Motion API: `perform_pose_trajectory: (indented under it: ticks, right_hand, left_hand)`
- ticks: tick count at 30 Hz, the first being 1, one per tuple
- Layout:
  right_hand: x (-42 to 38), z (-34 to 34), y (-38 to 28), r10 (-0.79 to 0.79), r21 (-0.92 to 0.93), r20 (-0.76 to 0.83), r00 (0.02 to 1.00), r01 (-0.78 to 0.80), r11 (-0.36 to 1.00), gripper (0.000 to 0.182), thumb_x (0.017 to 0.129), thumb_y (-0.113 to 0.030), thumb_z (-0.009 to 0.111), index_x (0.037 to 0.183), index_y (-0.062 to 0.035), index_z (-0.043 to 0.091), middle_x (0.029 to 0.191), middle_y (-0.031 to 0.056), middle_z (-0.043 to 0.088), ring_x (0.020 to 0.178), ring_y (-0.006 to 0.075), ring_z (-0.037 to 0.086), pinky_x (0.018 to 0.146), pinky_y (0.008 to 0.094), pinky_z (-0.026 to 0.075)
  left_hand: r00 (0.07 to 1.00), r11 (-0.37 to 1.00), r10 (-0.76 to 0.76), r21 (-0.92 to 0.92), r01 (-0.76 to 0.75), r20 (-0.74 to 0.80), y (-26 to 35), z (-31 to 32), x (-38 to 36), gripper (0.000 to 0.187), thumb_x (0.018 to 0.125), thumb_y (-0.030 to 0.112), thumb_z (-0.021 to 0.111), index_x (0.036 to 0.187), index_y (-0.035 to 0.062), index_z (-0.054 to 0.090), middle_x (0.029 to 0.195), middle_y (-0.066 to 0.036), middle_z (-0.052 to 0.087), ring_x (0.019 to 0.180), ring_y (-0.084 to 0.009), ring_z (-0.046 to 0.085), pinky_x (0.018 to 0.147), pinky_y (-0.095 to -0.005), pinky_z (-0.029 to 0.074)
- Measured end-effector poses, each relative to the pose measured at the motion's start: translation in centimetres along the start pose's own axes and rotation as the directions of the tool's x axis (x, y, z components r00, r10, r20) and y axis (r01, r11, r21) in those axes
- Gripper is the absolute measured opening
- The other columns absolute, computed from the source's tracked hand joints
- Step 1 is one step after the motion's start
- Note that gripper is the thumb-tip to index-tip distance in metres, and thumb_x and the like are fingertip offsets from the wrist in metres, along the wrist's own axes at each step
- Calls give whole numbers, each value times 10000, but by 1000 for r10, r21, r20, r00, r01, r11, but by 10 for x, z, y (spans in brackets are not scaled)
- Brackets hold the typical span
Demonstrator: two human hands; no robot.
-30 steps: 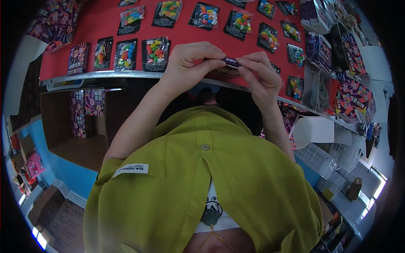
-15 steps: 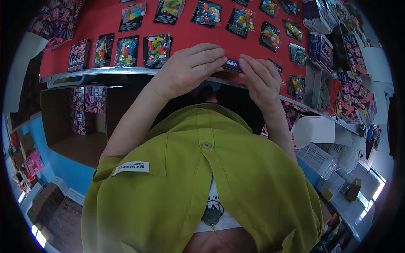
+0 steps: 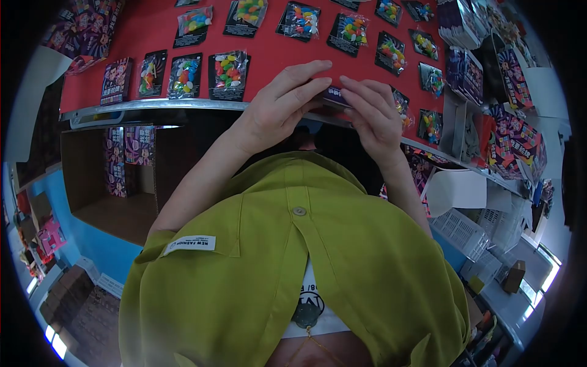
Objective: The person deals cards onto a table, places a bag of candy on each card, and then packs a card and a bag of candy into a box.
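A small purple printed box [image 3: 334, 95] is held between my hands over the front edge of the red table, with only a narrow side of it visible. My left hand [image 3: 282, 105] curls round its left end. At the opposite end, my right hand [image 3: 374, 115] has its fingers bent over the box. Most of the box and both thumbs are hidden. Left of my left hand lies a clear bag of coloured candies on a black card [image 3: 228, 73]. Another candy pack [image 3: 400, 103] is partly covered beside my right hand.
More candy packs [image 3: 348, 33] lie in rows across the red table [image 3: 269, 52]. An upright printed box [image 3: 115, 81] stands at the left. An open carton [image 3: 92, 211] holding printed boxes sits below the metal edge. Stacked boxes [image 3: 465, 73] and a grey tray [image 3: 455, 131] line the right.
My left hand has shifted slightly right and its fingers are spread more. The right hand has moved a little left, its fingers covering more of the box.
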State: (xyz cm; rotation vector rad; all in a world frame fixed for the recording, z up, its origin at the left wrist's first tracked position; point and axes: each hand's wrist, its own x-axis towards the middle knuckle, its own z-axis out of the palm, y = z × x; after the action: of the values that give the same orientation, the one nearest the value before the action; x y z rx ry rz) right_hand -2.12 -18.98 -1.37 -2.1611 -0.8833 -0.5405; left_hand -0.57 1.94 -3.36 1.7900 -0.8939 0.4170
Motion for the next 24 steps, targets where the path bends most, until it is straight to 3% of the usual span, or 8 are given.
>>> perform_pose_trajectory:
  ticks: [8,9,11,14,18,22,23,24]
  right_hand:
    - [-5,7,3,-96,-129,-15,995,94,987,303,743,-63,661,1046,-77,651,1149,38,626,958,225,577,814,301,400]
    - [-4,8,4,-49,-73,-21,999,48,996,301,743,-50,655,1044,-69,648,1146,45,625,957,225,578,812,306,403]
    - [-1,11,5,-8,-12,-27,1000,7,1000,299,744,-38,650,1042,-60,645,1142,53,625,956,225,579,810,311,406]
    - [-1,18,5,109,99,-100,989,-99,990,302,752,-10,629,1052,-48,632,1137,69,620,939,242,581,813,325,410]
    - [1,17,6,54,-86,-102,993,-63,994,317,777,-40,615,1093,-47,601,1176,86,590,985,269,555,851,379,402]
    - [3,-20,6,269,3,-52,962,-269,963,334,828,-103,607,1155,-54,569,1237,87,555,1126,261,499,951,378,363]
    - [0,-39,25,234,-209,-75,969,-244,947,322,886,-135,547,1191,-31,545,1291,137,509,1140,285,515,954,367,382]
    - [-3,-58,46,309,-266,-205,929,-357,896,347,873,-157,569,1190,-19,539,1261,163,520,1135,305,510,954,380,385]
  left_hand:
    - [991,987,74,131,-89,113,-10,-1,0,454,699,-67,604,1146,5,566,1262,-165,499,1104,-334,528,882,-391,482]
    - [990,986,82,135,-97,111,-8,-1,2,454,699,-67,604,1146,5,566,1262,-165,499,1104,-334,528,882,-391,482]
    - [995,896,69,435,-93,70,2,3,6,453,696,-6,629,1142,-25,555,1283,-172,477,1145,-359,493,905,-425,458]
    - [992,908,122,408,-95,-40,11,22,3,503,684,68,662,1148,-74,529,1295,-199,450,1186,-405,441,930,-459,427]
    - [996,878,50,479,-11,-68,19,41,3,581,703,152,703,1168,-124,492,1295,-256,414,1226,-468,362,952,-507,387]
    - [990,850,83,527,-9,-117,10,57,17,547,750,234,704,1126,-106,497,1266,-255,427,1223,-471,359,935,-521,374]
    - [988,842,70,539,14,-135,7,58,21,536,738,245,713,1100,-90,504,1250,-248,433,1215,-461,366,921,-519,373]
    - [987,833,51,552,42,-152,6,60,23,525,726,256,722,1075,-75,511,1234,-240,440,1206,-451,373,907,-516,371]
